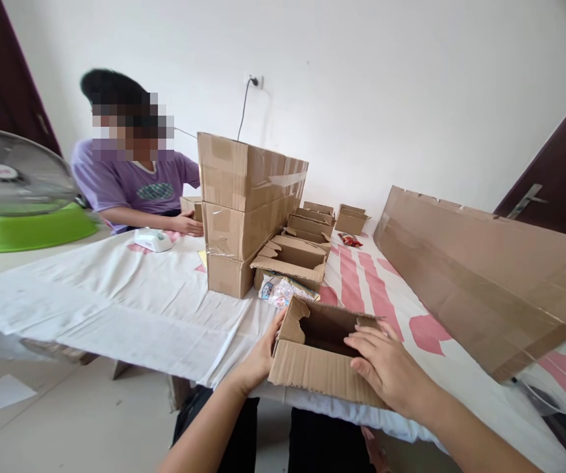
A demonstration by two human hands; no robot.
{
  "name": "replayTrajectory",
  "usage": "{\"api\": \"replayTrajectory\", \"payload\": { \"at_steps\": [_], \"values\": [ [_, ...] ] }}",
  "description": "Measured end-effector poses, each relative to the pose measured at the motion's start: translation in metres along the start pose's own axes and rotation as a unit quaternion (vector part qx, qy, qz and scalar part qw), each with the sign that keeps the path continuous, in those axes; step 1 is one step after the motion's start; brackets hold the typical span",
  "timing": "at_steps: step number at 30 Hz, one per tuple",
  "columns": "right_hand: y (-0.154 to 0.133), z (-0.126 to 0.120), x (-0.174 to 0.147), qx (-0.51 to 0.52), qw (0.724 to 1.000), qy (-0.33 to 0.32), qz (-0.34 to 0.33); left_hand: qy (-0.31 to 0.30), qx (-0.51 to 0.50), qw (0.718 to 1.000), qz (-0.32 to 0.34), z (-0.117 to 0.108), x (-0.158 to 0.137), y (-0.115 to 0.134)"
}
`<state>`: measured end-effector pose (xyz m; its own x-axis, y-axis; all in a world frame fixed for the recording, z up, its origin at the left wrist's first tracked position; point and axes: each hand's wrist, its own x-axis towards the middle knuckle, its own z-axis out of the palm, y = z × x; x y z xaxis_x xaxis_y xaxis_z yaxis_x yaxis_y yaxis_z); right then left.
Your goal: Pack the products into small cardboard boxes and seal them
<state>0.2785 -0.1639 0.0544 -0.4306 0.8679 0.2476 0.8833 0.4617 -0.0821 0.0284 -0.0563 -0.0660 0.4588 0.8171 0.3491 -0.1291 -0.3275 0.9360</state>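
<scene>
An open cardboard box (329, 374) sits at the table's near edge, its front flap folded out toward me. My left hand (263, 351) holds the left side of this box, with part of the fingers hidden behind it. Over its right side lies my right hand (386, 364), fingers extended across the edge and thumb near the front flap, gripping there. The inside of the box is dark, and I cannot make out any contents. Just beyond it lies a colourful plastic packet (285, 291), against another open cardboard box (293, 256).
Taped boxes (228, 223) stand stacked at centre, beside a row of open boxes (312, 226). A red packet (350, 240) lies farther back. A large cardboard panel (484, 276) borders the right. At left are a person (130, 177), a white device (152, 240) and a fan (17, 174).
</scene>
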Motion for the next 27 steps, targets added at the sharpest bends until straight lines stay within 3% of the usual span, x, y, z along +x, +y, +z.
{"api": "replayTrajectory", "payload": {
  "at_steps": [4, 9, 13, 19, 24, 27],
  "values": [
    [0.009, -0.009, 0.006, -0.043, 0.999, -0.032, -0.006, -0.001, -0.002, 1.0, -0.009, 0.002, 0.0, 0.005],
    [0.021, -0.011, 0.0, -0.16, 0.984, 0.07, 0.022, -0.005, -0.027, 0.999, -0.028, 0.006, -0.001, 0.016],
    [0.034, -0.014, -0.009, -0.205, 0.975, 0.079, 0.044, -0.012, -0.048, 0.998, -0.026, 0.007, -0.001, 0.019],
    [0.039, -0.01, -0.012, -0.194, 0.975, 0.004, 0.11, -0.023, -0.05, 0.998, -0.026, 0.005, -0.001, 0.019],
    [0.049, -0.004, -0.009, -0.17, 0.981, 0.029, 0.086, -0.011, -0.039, 0.999, -0.028, 0.006, -0.001, 0.011],
    [0.059, 0.002, -0.01, -0.098, 0.989, -0.039, 0.099, -0.042, -0.079, 0.995, -0.034, -0.002, -0.005, 0.001]
  ]
}}
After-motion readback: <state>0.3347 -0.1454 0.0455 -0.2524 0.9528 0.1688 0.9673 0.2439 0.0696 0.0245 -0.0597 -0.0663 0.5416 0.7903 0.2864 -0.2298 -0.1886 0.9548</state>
